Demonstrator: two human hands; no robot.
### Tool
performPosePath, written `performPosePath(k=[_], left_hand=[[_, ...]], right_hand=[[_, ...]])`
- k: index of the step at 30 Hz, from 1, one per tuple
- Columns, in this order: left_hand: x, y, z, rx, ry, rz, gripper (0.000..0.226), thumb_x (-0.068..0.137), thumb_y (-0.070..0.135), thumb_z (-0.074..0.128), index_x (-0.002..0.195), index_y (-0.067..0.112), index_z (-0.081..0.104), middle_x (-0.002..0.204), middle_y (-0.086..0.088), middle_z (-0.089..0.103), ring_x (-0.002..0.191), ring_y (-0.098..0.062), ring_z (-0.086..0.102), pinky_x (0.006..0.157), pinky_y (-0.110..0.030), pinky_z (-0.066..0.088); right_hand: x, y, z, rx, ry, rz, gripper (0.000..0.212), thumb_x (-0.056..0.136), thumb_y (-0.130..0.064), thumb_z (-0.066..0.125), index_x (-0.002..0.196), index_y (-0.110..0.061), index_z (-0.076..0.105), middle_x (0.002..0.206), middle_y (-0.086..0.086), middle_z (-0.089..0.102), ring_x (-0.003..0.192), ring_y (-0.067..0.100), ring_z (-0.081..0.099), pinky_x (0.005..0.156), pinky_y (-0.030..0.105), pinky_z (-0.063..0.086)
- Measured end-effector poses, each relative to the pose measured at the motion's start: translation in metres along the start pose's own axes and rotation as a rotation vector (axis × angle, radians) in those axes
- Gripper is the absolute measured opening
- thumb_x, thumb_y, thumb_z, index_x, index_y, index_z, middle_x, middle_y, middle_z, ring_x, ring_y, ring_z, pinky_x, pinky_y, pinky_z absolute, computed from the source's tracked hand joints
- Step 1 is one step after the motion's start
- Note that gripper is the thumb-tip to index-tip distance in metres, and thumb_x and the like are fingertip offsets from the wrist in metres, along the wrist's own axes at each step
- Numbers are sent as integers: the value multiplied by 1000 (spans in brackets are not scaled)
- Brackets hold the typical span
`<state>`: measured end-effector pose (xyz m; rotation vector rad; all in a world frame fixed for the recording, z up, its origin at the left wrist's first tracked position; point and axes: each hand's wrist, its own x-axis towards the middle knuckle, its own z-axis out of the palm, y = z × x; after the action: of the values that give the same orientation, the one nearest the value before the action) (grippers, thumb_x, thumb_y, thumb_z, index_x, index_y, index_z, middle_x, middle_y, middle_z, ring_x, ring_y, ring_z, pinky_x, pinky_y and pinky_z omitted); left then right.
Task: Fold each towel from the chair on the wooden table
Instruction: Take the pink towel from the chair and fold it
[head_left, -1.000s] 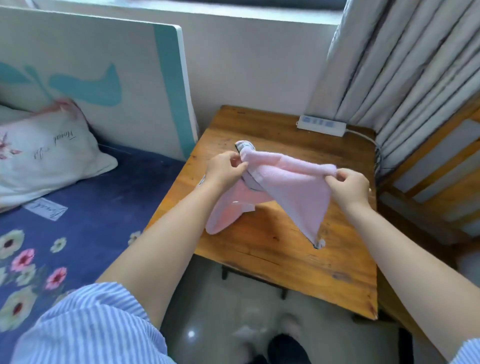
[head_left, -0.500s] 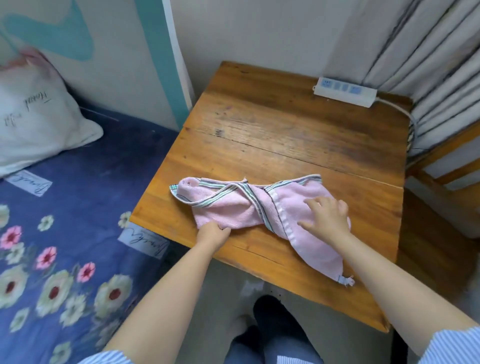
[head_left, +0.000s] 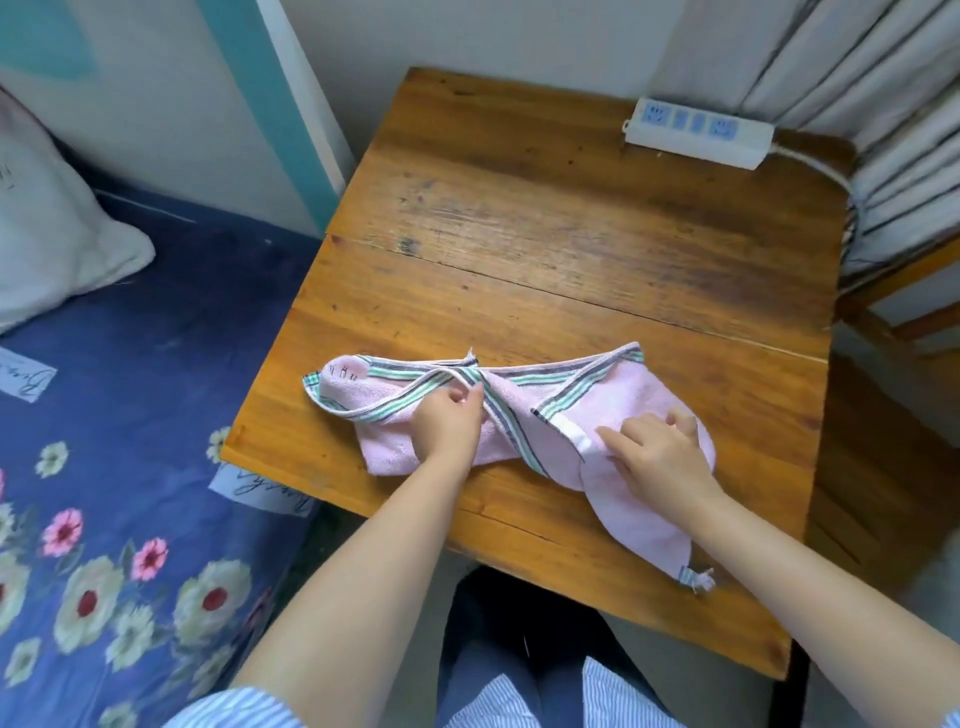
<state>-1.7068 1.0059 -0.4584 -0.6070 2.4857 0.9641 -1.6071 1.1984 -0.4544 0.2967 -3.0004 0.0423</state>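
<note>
Your pink towel (head_left: 524, 410) lies crumpled and twisted across the near half of the wooden tabletop (head_left: 545, 218), its striped green-and-grey border crossing over itself near the middle. One end sits toward the left edge of the tabletop, by the bed; the other runs down to the right, ending in a small loop tag (head_left: 696, 578) close to the near edge.

Your left hand (head_left: 447, 426) rests on the towel just left of the twist, with the fingertips curled in and pinching the striped border where it crosses. Your right hand (head_left: 657, 452) lies on the right part of the towel, fingers spread and fairly straight, pressing the cloth down beside a white hem strip (head_left: 574, 436). The two hands are apart, with the twisted middle of the towel between them.

A white power strip (head_left: 696, 132) with blue sockets lies at the far right corner of the tabletop, its cable running off toward the grey curtain (head_left: 852, 62). To the left is a bed with a blue flowered sheet (head_left: 130, 415) and a white pillow (head_left: 47, 228). A wooden chair frame (head_left: 904, 291) shows at the right edge, beside the tabletop.
</note>
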Motion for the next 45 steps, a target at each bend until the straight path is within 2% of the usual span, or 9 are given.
performPosePath(k=[6, 14, 18, 22, 25, 31, 35, 40, 45], left_hand=[[12, 10, 10, -14, -32, -81, 37, 87, 26, 58, 54, 14, 44, 73, -8, 56, 78, -29, 52, 68, -26, 36], [-8, -40, -24, 42, -83, -49, 44, 84, 19, 56, 44, 19, 37, 46, 2, 38, 55, -20, 39, 47, -25, 24], [-13, -72, -41, 77, -103, -140, 41, 79, 8, 53, 49, 17, 28, 50, 0, 30, 48, -16, 27, 44, -28, 16], [-12, -90, -43, -64, -138, -264, 36, 79, 1, 51, 55, 15, 28, 60, -4, 38, 55, -20, 33, 49, -27, 21], [-9, -88, -42, -276, -189, -273, 27, 82, 4, 53, 61, 13, 38, 70, -7, 46, 69, -20, 42, 55, -27, 28], [0, -67, -53, -432, -148, -151, 36, 91, 12, 51, 56, 15, 43, 57, 0, 47, 57, -12, 45, 52, -20, 33], [9, -26, -71, -423, -60, 6, 31, 89, 3, 50, 60, 12, 49, 54, 0, 47, 59, -19, 47, 52, -17, 38], [13, 40, -105, -471, -31, 195, 14, 90, 6, 52, 77, 6, 57, 58, -2, 50, 48, -5, 51, 57, -18, 43], [14, 121, -148, -513, 123, 398, 18, 90, 9, 51, 81, 1, 64, 68, -7, 53, 63, -16, 45, 57, -18, 39]], right_hand=[[-34, 13, -13, -58, -261, -61, 33, 22, 6, 77, 35, -15, 55, 39, 0, 48, 41, 16, 55, 63, 29, 21], [93, -24, -5, 64, 20, -94, 22, 48, 6, 75, 45, -10, 60, 46, 4, 56, 50, 22, 59, 73, 33, 23], [142, -47, 24, 39, -434, -49, 16, 79, -6, 57, 92, -6, 68, 97, 9, 66, 105, 26, 50, 97, 39, 23], [146, -63, 50, 41, -586, 2, 24, 86, -18, 53, 107, -13, 62, 113, 8, 59, 115, 25, 43, 94, 37, 29], [144, -66, 56, 142, -564, 101, 17, 86, -19, 53, 95, -12, 65, 104, 9, 62, 111, 26, 45, 87, 37, 29], [152, -43, 19, 629, -540, 419, 20, 82, -15, 58, 62, -12, 59, 54, 4, 45, 67, 19, 42, 66, 25, 28], [159, 3, -40, 947, -293, 635, 16, 79, -7, 66, 65, -9, 60, 31, -6, 42, 34, 0, 39, 40, 10, 25], [164, 50, -113, 1249, -72, 720, 38, 80, 4, 60, 47, -14, 59, 30, -10, 49, 29, -1, 42, 36, 9, 31], [167, 86, -181, 1570, 184, 841, 48, 81, 1, 48, 40, -13, 68, 39, -7, 61, 36, 4, 54, 46, 16, 36]])
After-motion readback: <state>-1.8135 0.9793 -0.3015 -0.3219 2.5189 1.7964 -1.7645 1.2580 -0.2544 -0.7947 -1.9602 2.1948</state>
